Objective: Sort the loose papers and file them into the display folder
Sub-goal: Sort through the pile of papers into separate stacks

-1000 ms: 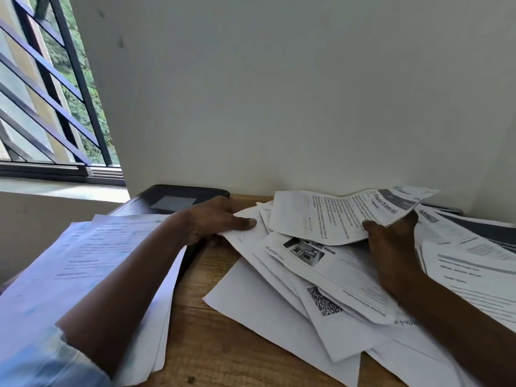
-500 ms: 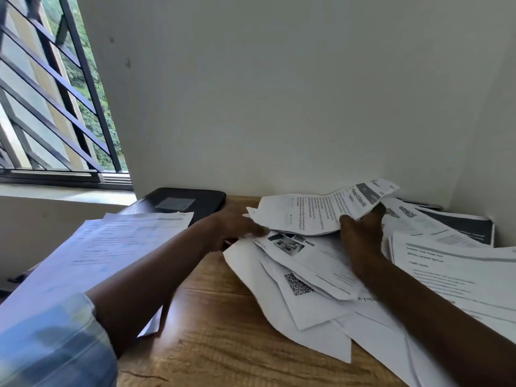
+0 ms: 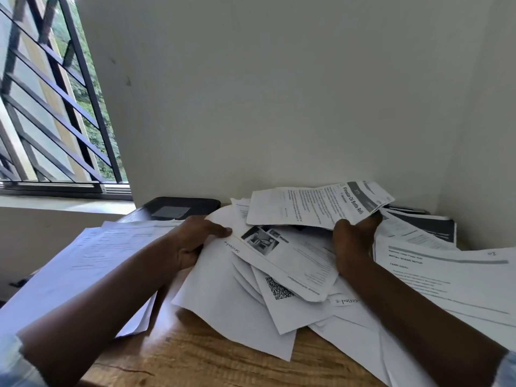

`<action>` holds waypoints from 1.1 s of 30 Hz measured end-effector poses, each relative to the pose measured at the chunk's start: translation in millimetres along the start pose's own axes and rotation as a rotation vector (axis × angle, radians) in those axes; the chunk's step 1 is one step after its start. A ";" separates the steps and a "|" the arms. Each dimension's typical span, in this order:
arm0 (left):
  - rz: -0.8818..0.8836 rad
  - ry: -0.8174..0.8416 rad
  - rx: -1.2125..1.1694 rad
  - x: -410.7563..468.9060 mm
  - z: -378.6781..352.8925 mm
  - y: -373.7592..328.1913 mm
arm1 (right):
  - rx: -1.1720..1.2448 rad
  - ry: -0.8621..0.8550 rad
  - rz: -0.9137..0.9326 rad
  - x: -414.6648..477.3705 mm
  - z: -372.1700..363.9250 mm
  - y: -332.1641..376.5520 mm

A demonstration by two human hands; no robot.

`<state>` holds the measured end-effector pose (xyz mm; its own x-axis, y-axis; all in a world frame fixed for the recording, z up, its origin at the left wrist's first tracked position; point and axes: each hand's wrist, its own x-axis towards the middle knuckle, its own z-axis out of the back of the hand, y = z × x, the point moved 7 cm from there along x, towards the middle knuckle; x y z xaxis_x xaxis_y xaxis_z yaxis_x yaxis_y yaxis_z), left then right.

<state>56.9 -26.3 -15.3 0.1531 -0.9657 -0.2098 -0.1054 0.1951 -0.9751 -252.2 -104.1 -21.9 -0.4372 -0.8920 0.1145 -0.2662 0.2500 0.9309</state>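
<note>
Heap of loose papers (image 3: 293, 263) is spread over the wooden worktop (image 3: 212, 361). The heap's left edge is gripped by the left hand (image 3: 195, 243), thumb on top, fingers curled beneath. A printed sheet (image 3: 312, 208) is held pinched just above the heap by the right hand (image 3: 353, 241). The black display folder (image 3: 181, 209) is noted behind the heap's left side.

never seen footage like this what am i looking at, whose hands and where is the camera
No machine here: a person wears a camera on the head, looking down at their own bare hands. A wooden table is strewn with loose papers. The right hand holds one printed sheet raised above the heap; the left hand grips the heap's edge, thumb on top. Another stack of sheets lies at the left, a dark folder by the wall.
</note>
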 end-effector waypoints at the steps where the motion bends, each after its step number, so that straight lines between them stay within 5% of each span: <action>1: 0.015 0.008 0.017 -1.5 -2.0 3.5 | 0.000 -0.006 0.011 0.6 0.9 1.9; 6: 0.014 0.074 0.073 -12.3 -8.9 15.7 | -0.050 0.014 0.034 0.6 2.6 3.5; 13: -0.314 -0.097 -0.065 -41.3 36.5 -39.2 | -0.119 0.032 0.043 5.2 0.6 -1.1; 17: -0.441 -0.223 -0.002 -55.8 65.4 -56.9 | -0.151 0.037 0.040 4.5 -0.2 -1.6; 23: -0.868 -0.378 0.271 -99.5 85.9 -141.2 | -0.229 0.050 0.035 10.3 -4.0 -9.6; 26: -1.032 -0.338 0.321 -119.8 61.9 -179.3 | -0.403 0.039 0.134 12.3 -6.1 -3.2; 29: -1.113 -0.221 0.211 -123.6 33.5 -201.0 | -0.601 -0.079 0.475 11.9 -6.9 19.0; 31: -1.127 -0.126 0.097 -117.8 17.2 -205.8 | -0.514 -0.092 0.621 7.6 -11.2 32.9; 33: -1.110 -0.088 0.033 -102.3 2.4 -202.1 | -0.236 0.119 0.459 7.1 -22.3 36.6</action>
<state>64.9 33.4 203.1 0.2154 -0.5917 0.7768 0.1597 -0.7634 -0.6258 -245.9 -109.7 20.7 -0.3591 -0.7505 0.5548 0.1361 0.5460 0.8267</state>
